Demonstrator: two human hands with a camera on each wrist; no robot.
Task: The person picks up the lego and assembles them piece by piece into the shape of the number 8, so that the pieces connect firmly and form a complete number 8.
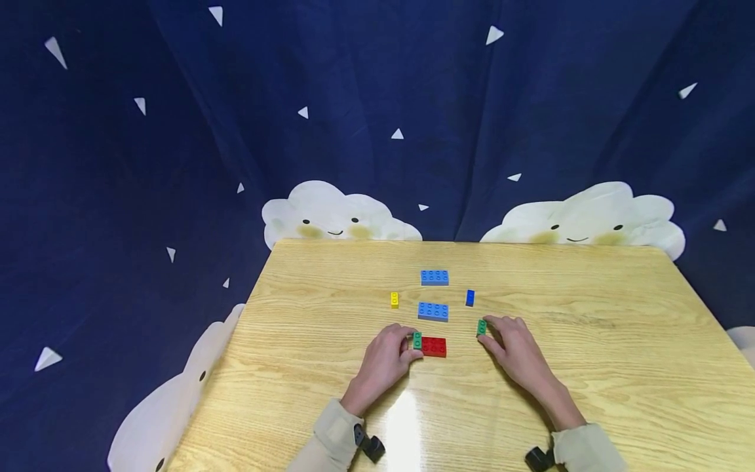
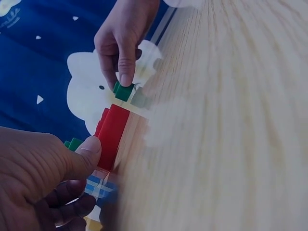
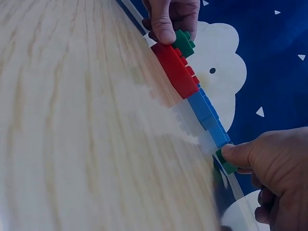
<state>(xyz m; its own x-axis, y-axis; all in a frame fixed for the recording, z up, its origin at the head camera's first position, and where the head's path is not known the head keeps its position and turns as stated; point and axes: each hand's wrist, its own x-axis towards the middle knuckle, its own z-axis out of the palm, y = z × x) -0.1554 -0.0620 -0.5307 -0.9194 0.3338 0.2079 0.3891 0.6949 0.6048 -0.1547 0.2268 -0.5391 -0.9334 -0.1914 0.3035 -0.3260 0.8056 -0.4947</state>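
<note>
Between thumb and fingers, my left hand (image 1: 385, 357) pinches a small green brick (image 1: 417, 340) at the left end of a red brick (image 1: 434, 347). Whether that green brick sits on the red one's end or beside it I cannot tell. My right hand (image 1: 520, 351) pinches a second small green brick (image 1: 482, 328) by its ends, to the right of the red brick and apart from it. In the left wrist view, the thumb hides much of the left green brick (image 2: 73, 144). The right wrist view shows the right green brick (image 3: 226, 162) low, near the tabletop.
Beyond the red brick lie two larger light-blue bricks, a nearer one (image 1: 433, 312) and a farther one (image 1: 434, 278). A small yellow brick (image 1: 394, 300) lies to their left, a small dark-blue brick (image 1: 470, 298) to their right. The wooden table (image 1: 619, 341) ends at a dark-blue curtain (image 1: 366, 78).
</note>
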